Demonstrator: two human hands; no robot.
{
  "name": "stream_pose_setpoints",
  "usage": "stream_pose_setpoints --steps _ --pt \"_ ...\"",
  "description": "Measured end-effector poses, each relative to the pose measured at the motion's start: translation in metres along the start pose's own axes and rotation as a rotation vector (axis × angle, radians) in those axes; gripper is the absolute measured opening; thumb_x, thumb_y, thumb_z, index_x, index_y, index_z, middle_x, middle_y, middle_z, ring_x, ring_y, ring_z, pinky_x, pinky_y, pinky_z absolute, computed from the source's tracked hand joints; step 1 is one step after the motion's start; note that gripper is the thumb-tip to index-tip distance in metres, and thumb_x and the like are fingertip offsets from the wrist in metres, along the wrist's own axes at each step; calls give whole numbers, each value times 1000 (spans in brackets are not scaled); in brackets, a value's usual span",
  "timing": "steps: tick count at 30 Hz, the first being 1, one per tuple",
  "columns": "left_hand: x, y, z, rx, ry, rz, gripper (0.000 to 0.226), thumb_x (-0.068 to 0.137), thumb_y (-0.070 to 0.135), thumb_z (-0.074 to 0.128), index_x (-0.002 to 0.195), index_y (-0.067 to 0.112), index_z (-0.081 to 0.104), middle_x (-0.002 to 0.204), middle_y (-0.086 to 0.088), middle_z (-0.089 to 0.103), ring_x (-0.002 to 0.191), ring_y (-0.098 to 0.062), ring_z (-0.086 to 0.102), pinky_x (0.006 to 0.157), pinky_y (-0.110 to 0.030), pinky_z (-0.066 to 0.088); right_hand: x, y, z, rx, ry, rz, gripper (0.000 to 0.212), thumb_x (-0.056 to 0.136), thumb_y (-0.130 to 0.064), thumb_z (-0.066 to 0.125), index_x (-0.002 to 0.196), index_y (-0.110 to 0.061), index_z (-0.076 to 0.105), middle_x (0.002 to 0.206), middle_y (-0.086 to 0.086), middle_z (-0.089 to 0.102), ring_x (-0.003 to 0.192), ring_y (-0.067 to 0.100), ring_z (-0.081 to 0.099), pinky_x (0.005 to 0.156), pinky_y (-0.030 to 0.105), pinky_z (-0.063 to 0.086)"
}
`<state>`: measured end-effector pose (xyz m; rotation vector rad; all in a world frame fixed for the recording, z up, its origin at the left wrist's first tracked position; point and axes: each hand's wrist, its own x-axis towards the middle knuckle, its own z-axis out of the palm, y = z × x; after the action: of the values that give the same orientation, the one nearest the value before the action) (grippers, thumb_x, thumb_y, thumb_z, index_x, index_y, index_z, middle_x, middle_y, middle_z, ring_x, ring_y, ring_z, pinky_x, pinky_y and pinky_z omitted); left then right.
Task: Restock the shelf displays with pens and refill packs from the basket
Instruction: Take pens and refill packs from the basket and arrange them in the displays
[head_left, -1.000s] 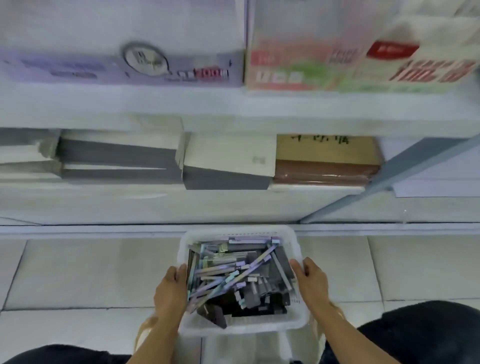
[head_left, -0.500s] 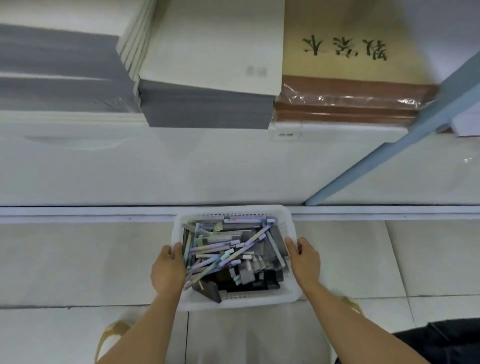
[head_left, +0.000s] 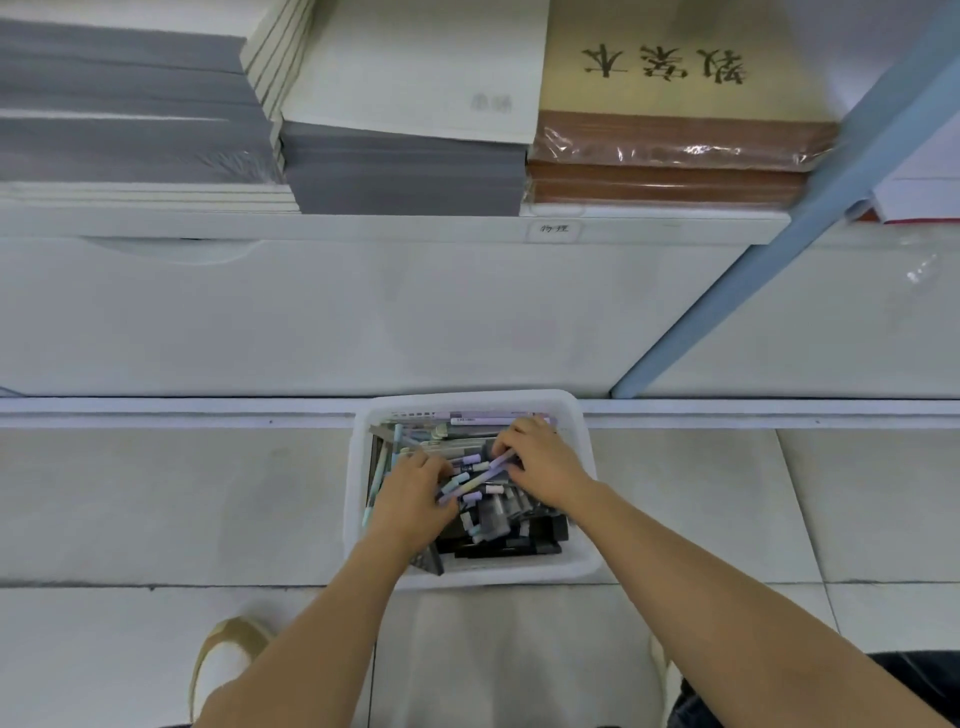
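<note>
The white basket is set on the floor below the shelf. The left hand is buried in it, fingers hidden, grip not discernible. A pastel pen is pinched by the right hand.

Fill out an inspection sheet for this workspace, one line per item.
Surface: pale tiled floor; white plastic basket stands on it by the shelf base.
Job's things: pastel pens and dark refill packs lie jumbled in the basket.
Clutter: nothing seen.
Grippers: right hand pinches a pastel gradient pen; left hand has its fingers curled at the pen's other end, grip unclear.
Cables: nothing seen.
Surroundings: grey paper stacks, brown film-wrapped notebooks, pale blue shelf post, a shoe.
</note>
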<state>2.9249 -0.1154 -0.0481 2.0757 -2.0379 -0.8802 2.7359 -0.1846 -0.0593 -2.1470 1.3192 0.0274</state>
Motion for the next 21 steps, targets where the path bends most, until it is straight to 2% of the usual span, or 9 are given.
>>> stream_pose_setpoints --steps 4,7,11,13,15,17,19,21 --pt "-3 -2 5 38 22 -18 33 88 20 66 120 16 58 123 -3 59 115 -20 50 97 -28 40 -1 1 1 -29 8 -61 16 92 -18 61 107 -14 65 117 3 54 115 19 43 96 32 39" --pt "-4 -5 4 -62 40 -64 25 92 21 64 116 13 65 120 -6 63 111 -22 55 95 -27 39 -1 5 -5 8 13 -78 14 92 -17 62 103 -12 69 109 5 59 109 20 46 91 30 39" --pt "-5 -8 -3 -143 75 -110 25 101 17 47 116 8 65 110 -13 64 96 -27 59 78 -29 42 -4 7 -25 123 153 -92 16 92 -20 63 89 -6 70 87 6 61 87 20 48 80 31 37" --pt "-7 -8 -6 -178 107 -129 25 103 17 42 112 5 62 105 -14 61 85 -24 56 70 -28 38 -4 3 -36 272 246 -24 18 93 -21 62 83 -7 69 79 4 58 77 17 50 72 31 39" --pt "-9 -6 -12 -228 148 -145 24 104 16 38 107 3 58 99 -13 57 77 -21 50 63 -26 33 -5 -4 -50 534 344 95 16 95 -20 59 86 -11 68 81 2 62 73 13 53 67 24 42" --pt "-10 -2 -19 -312 192 -160 22 104 15 37 105 5 57 86 -9 54 67 -18 46 55 -25 31 -6 -9 -61 688 412 166 16 98 -19 54 86 -12 64 82 -1 62 73 12 53 69 21 43" --pt "-10 6 -29 -416 233 -154 22 104 15 36 103 5 56 79 -8 53 63 -17 44 54 -25 32 -7 -16 -67 774 403 196 19 100 -20 50 92 -8 63 82 1 59 76 16 52 75 28 46" --pt "-10 18 -37 -469 240 -96 24 104 15 36 102 2 56 80 -10 52 66 -20 43 60 -30 33 -10 -23 -67 886 348 239 25 101 -21 47 106 -3 63 81 2 54 77 17 51 75 31 48"
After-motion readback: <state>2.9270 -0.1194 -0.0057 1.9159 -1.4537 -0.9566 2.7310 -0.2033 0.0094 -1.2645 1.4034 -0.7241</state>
